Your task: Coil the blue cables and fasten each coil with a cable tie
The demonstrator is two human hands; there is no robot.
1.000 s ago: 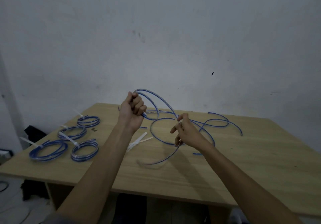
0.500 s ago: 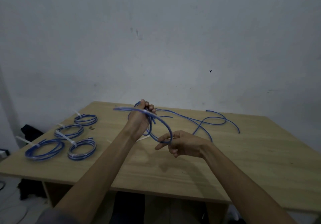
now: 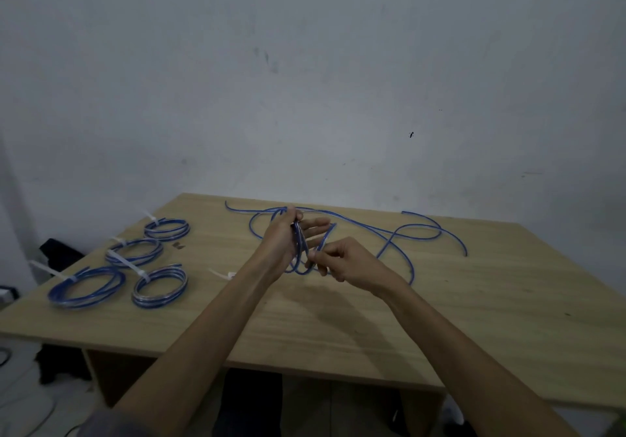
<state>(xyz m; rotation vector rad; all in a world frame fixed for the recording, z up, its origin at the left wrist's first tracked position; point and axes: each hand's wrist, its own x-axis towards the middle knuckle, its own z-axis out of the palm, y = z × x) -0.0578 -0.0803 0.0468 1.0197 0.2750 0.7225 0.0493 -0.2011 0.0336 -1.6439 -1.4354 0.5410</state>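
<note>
A long blue cable [image 3: 396, 233] lies loose across the back of the wooden table [image 3: 474, 318]. My left hand [image 3: 283, 238] holds a few small loops of it above the table's middle, fingers partly spread. Just right of it, my right hand [image 3: 342, 260] pinches the cable where it meets the loops. Several finished blue coils, each bound with a white cable tie, lie at the left: a far coil [image 3: 166, 229], a middle coil [image 3: 133, 255], a near coil [image 3: 159, 287] and a leftmost coil [image 3: 86, 287]. Loose white cable ties [image 3: 220, 273] lie beside my left forearm.
A grey wall stands behind the table. A small dark piece [image 3: 178, 245] sits near the far coil. Dark objects and white cords lie on the floor at the left, below the table's edge.
My left hand has come down and forward with the loops, which are now smaller and tighter. My right hand has closed on the cable next to the loops. The loose cable has shifted on the table.
</note>
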